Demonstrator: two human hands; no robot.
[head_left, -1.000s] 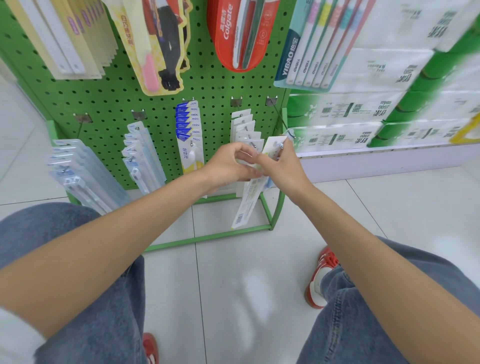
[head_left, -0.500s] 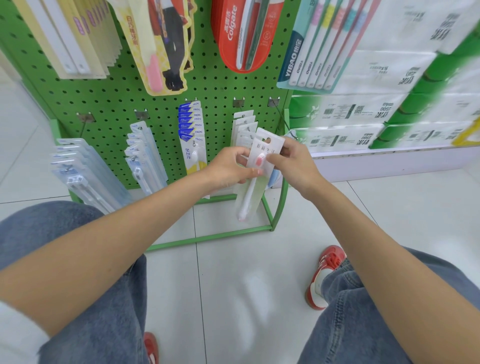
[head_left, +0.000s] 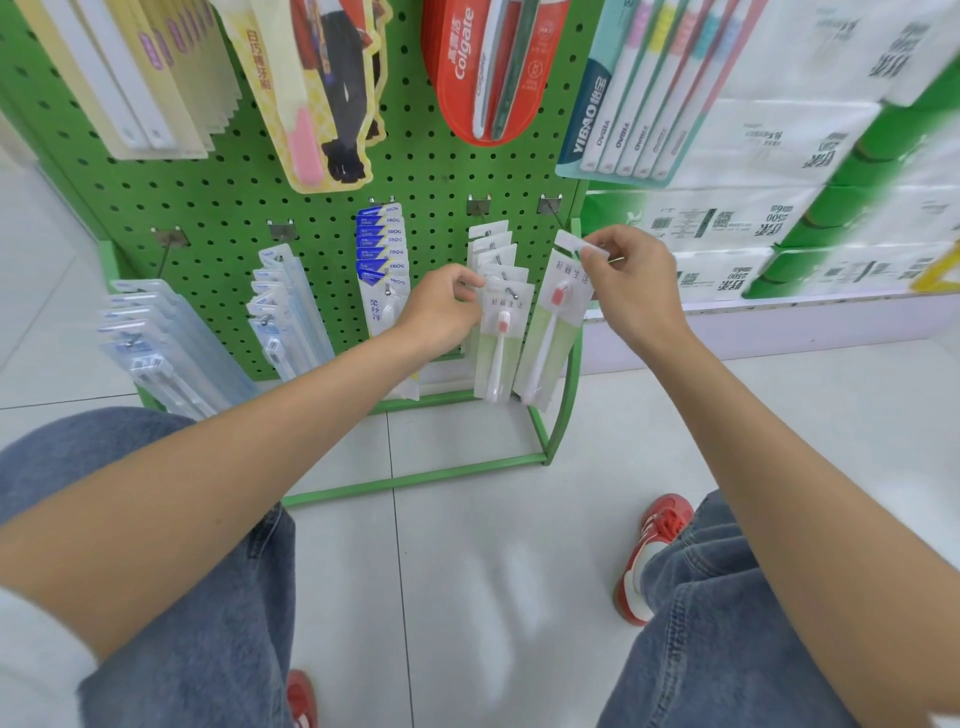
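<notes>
A carded toothbrush pack (head_left: 551, 332) with a pink brush head hangs tilted at the right edge of the green pegboard rack (head_left: 218, 218). My right hand (head_left: 631, 283) pinches the pack's top by the rightmost metal hook (head_left: 550, 208). Just left of it a row of the same packs (head_left: 498, 312) hangs on its own hook. My left hand (head_left: 441, 309) grips the upper left edge of that row's front pack.
Blue FROG packs (head_left: 382, 249) and clear blister packs (head_left: 280, 306), (head_left: 150, 338) hang further left. Larger toothbrush packs, one a red Colgate pack (head_left: 488, 67), hang above. White and green tissue packs (head_left: 779, 218) fill the shelf at right. My knees and red shoes are over the tiled floor (head_left: 467, 571).
My right hand has carried the single pack up and to the right, from in front of the row to the rightmost hook. My left hand stays at the row of packs.
</notes>
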